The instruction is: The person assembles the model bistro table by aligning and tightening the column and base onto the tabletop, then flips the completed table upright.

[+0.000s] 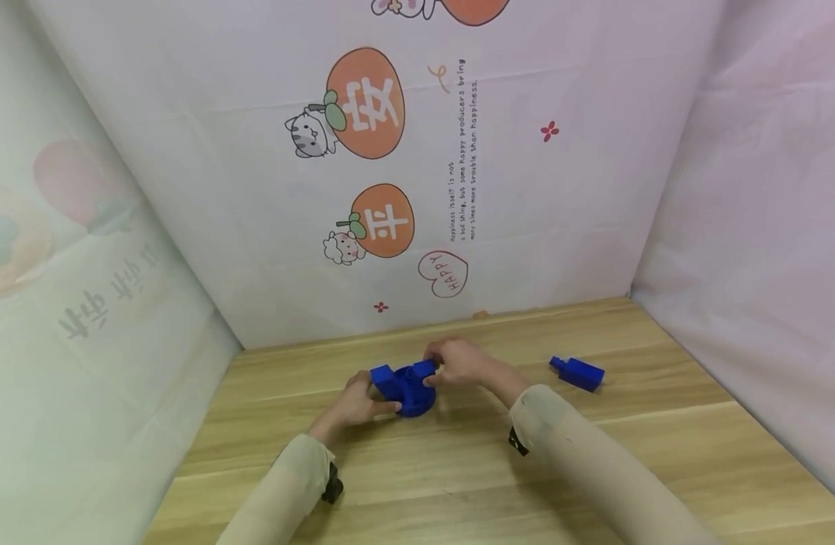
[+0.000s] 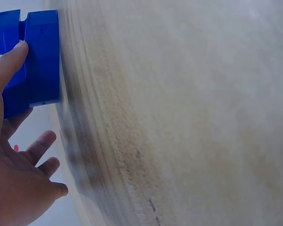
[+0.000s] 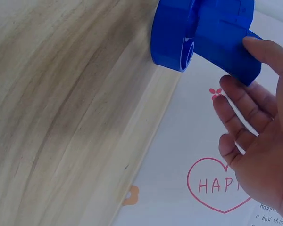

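A round blue plastic part (image 1: 417,404) is at the tabletop's middle, two blue blocks rising from it: a left block (image 1: 383,378) and a right block (image 1: 423,369). My left hand (image 1: 354,403) grips it from the left, the thumb (image 2: 12,63) pressing its side and other fingers partly hidden behind. From the right, my right hand (image 1: 461,362) pinches the right block, seen as a long blue block (image 3: 224,44) in the right wrist view. The thumb (image 3: 269,52) lies on its end and fingertips are below it; the lower fingers are loosely bent.
Another blue piece (image 1: 581,374), a block with a narrow stepped end, lies on the wooden table (image 1: 458,484) to the right. A white printed sheet (image 1: 526,227) stands along the table's back edge, with similar sheets at both sides.
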The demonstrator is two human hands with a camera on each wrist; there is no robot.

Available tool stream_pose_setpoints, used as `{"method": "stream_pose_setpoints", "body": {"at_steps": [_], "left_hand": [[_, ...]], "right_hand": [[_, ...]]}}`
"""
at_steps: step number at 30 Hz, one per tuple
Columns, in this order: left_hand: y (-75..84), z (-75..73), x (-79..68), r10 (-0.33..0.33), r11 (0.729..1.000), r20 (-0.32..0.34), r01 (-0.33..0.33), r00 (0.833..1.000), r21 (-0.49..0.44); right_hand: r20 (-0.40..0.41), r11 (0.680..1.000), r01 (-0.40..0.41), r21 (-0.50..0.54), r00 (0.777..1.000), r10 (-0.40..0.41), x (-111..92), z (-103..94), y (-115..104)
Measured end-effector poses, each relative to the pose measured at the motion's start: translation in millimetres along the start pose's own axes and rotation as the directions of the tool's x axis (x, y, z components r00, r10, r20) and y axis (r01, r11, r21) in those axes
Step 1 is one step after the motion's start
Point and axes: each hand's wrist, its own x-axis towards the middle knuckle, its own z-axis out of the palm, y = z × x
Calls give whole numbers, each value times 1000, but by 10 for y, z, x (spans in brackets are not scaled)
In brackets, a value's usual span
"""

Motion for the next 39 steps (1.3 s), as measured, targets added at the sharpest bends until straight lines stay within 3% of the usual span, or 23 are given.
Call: {"method": "stream_pose_setpoints", "body": {"at_steps": [13,18,26,39], "left_hand": [[27,19,-25,-24,1000,4,24,1000,17],[25,30,-27,-28,999,0,28,1000,23],[22,32,-15,-26,999,-8,26,1000,17],[-7,26,10,-3,1000,0,3,1000,20]], "right_hand": [[53,998,59,-35,997,-57,-67,9,-25],[109,988,149,-48,984,-143,-98,-20,-16],[32,987,117,-108,993,-114,-69,45,-16],[58,964,177,-200,984,-168,-45,55,-167]]}}
